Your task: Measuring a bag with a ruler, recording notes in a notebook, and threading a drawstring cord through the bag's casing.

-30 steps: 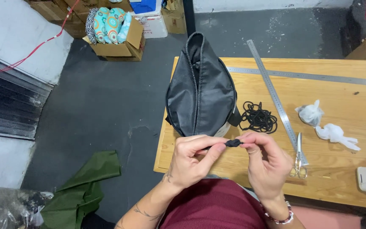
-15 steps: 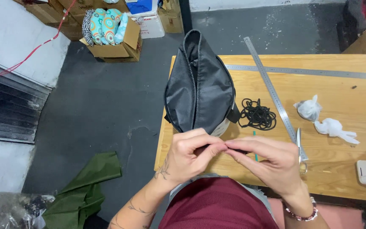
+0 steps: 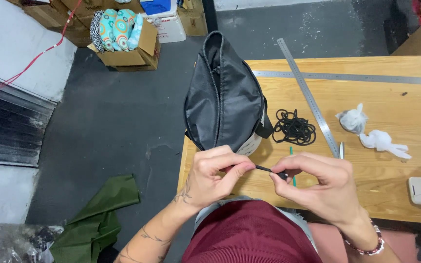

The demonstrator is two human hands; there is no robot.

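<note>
Fingers (image 3: 235, 170) of our left hand (image 3: 215, 178) pinched shut on thin black cord (image 3: 265, 169); our right hand (image 3: 320, 187) fingers closed on small black cord end (image 3: 282, 175). Cord held taut between both hands, above near edge of wooden worktop (image 3: 391, 190). Black bag (image 3: 222, 97) lies just beyond hands — overhanging worktop's left end. Coiled black cord bundle (image 3: 294, 127) right of bag. Metal ruler (image 3: 308, 97) beside bundle — two white wads (image 3: 371, 131) farther right.
</note>
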